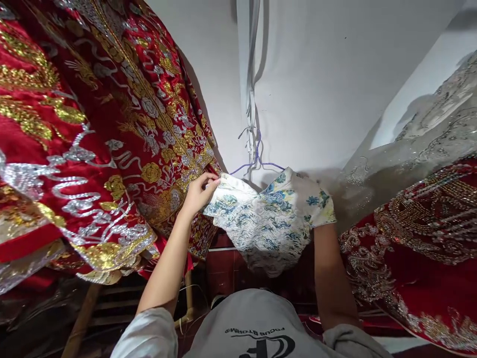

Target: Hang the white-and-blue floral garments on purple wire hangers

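A white short-sleeved top (274,219) with blue and yellow floral print hangs on a thin purple hanger (257,160) in front of me. My left hand (201,193) is closed on the top's left shoulder edge, thumb and fingers pinching the cloth near the hanger's end. On the other side, my right forearm (330,273) reaches up to the sleeve at the right. The cloth covers my right hand, so its fingers do not show.
A red gown (149,129) with gold and silver embroidery hangs close at the left. Further right are a beaded red gown (421,253) and sheer white sequined fabric (439,129). White straps (250,109) run down the wall behind the hanger. Wooden slats (119,303) stand low at left.
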Demonstrator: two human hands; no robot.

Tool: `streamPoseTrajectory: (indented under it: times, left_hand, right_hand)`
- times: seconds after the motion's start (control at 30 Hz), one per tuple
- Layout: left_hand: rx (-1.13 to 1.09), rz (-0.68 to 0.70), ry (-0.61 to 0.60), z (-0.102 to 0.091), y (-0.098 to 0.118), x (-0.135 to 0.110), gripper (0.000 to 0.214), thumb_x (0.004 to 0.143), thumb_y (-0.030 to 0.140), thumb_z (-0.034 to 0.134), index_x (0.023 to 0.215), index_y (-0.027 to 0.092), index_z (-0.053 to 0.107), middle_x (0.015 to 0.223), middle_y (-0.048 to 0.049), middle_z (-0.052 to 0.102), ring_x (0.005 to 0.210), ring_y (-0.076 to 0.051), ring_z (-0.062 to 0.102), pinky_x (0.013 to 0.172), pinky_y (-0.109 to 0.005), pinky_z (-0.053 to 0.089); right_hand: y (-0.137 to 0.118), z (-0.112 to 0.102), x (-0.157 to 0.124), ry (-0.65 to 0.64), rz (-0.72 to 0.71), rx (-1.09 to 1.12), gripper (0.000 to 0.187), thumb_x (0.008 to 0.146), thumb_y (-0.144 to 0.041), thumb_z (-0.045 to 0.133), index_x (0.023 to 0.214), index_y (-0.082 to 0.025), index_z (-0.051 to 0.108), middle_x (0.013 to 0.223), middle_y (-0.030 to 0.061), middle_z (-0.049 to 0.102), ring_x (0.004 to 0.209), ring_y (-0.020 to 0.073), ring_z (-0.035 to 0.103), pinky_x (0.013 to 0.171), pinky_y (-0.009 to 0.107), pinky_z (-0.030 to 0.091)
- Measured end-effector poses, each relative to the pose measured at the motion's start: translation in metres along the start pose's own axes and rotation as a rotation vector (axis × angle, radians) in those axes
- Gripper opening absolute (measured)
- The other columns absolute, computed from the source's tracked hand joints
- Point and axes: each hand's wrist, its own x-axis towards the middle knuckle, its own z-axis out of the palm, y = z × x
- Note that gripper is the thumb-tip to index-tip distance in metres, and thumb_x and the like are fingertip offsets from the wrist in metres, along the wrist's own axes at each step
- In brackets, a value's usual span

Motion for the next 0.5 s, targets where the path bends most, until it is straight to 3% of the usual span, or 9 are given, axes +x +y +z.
streamPoseTrajectory:
  times: [0.03,0.1,0.17,0.23,0.37,0.4,0.5]
  left_hand:
    - [-0.005,-0.003,0.016,-0.002,-0.002,0.0,0.034,0.09,0.049,0.062,0.095,0.017,0.073,0.086,-0.0042,0.073,0.079,-0.019,0.064,0.072,-0.027,0.048]
    - [-0.006,0.025,0.064,-0.005,0.001,0.006,0.033,0.09,0.047,0.063,0.09,0.017,0.074,0.088,-0.0043,0.074,0.08,-0.019,0.065,0.074,-0.028,0.049]
    - [0.028,0.094,0.112,-0.007,0.015,0.017,0.032,0.092,0.046,0.062,0.093,0.017,0.074,0.091,-0.0052,0.075,0.083,-0.019,0.066,0.078,-0.029,0.05]
    - [0.111,0.196,0.125,-0.006,0.037,0.03,0.033,0.096,0.045,0.057,0.1,0.017,0.074,0.099,-0.007,0.075,0.091,-0.02,0.066,0.087,-0.033,0.05]
    - [0.265,0.384,0.029,0.004,0.074,0.04,0.042,0.1,0.05,0.05,0.121,0.018,0.065,0.117,-0.0108,0.07,0.111,-0.026,0.061,0.101,-0.042,0.044]
    - [0.26,0.414,-0.003,0.009,0.077,0.037,0.043,0.099,0.053,0.05,0.121,0.018,0.064,0.116,-0.011,0.07,0.11,-0.027,0.061,0.099,-0.042,0.045]
    - [0.147,0.438,-0.004,0.034,0.069,0.018,0.04,0.102,0.054,0.044,0.098,0.019,0.064,0.091,-0.0077,0.068,0.087,-0.022,0.062,0.082,-0.034,0.048]
  right_hand:
    - [-0.002,-0.005,0.001,0.036,0.028,0.075,0.07,0.086,-0.083,0.036,0.105,-0.027,0.075,0.096,0.0131,0.077,0.103,0.0336,0.072,0.087,0.051,0.06]
    - [-0.008,-0.013,0.0,0.147,0.099,0.249,0.068,0.079,-0.084,0.049,0.097,-0.023,0.075,0.093,0.015,0.077,0.102,0.0365,0.072,0.087,0.053,0.06]
    - [-0.02,-0.019,-0.003,0.292,0.147,0.358,0.058,0.065,-0.075,0.073,0.09,-0.022,0.074,0.09,0.0146,0.076,0.103,0.0389,0.071,0.087,0.054,0.059]
    - [-0.036,-0.024,-0.011,0.423,0.157,0.395,0.054,0.057,-0.065,0.082,0.089,-0.022,0.072,0.091,0.014,0.076,0.105,0.0398,0.07,0.086,0.053,0.059]
    - [-0.067,-0.026,-0.058,0.587,0.226,0.455,0.059,0.068,-0.058,0.08,0.11,-0.019,0.07,0.106,0.0149,0.074,0.109,0.0359,0.07,0.088,0.048,0.06]
    - [-0.071,-0.023,-0.076,0.58,0.236,0.472,0.059,0.074,-0.057,0.078,0.119,-0.02,0.068,0.111,0.0139,0.074,0.111,0.0341,0.07,0.091,0.047,0.059]
    - [-0.069,-0.004,-0.128,0.137,0.316,0.668,0.063,0.068,-0.069,0.078,0.113,-0.025,0.072,0.111,0.0141,0.075,0.108,0.0375,0.07,0.089,0.051,0.059]
